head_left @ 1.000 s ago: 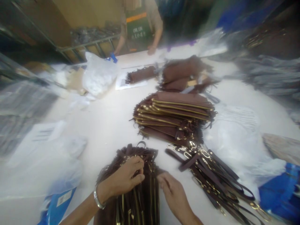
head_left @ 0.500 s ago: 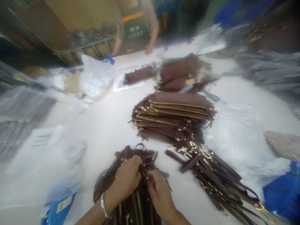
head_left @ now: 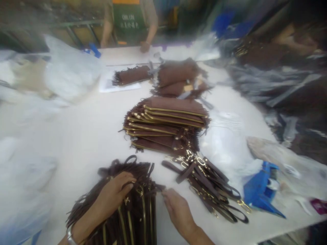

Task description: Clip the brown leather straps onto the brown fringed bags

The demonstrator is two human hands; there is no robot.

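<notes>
At the near edge of the white tabletop (head_left: 84, 136) lies a pile of brown fringed pouches (head_left: 135, 214) with gold zips, running towards the person. The left hand (head_left: 112, 195), with a silver bracelet (head_left: 69, 236) at the wrist, rests on top of this pile with its fingers bent over the far end. The picture is too blurred to tell whether its grip is clamped on a pouch or only pressing down. The right hand (head_left: 180, 212) lies on the tabletop just right of the pile, its fingertips touching the fringe at the pile's right edge. Whether its grip is closed there cannot be told either. Just right of the hands lies a heap of brown straps (head_left: 209, 187) with gold clasps, and a blue packet (head_left: 260, 192) lies further right. Beyond them a fanned stack of pouches (head_left: 166, 126) sits mid-table, beside clear plastic bags (head_left: 224, 146). Farther off are more pouches (head_left: 178, 76), a single pouch (head_left: 131, 75) on a white sheet, and a white bag (head_left: 68, 73) to the left. At the far side another person (head_left: 127, 17) rests a hand (head_left: 145, 46) on the tabletop.
</notes>
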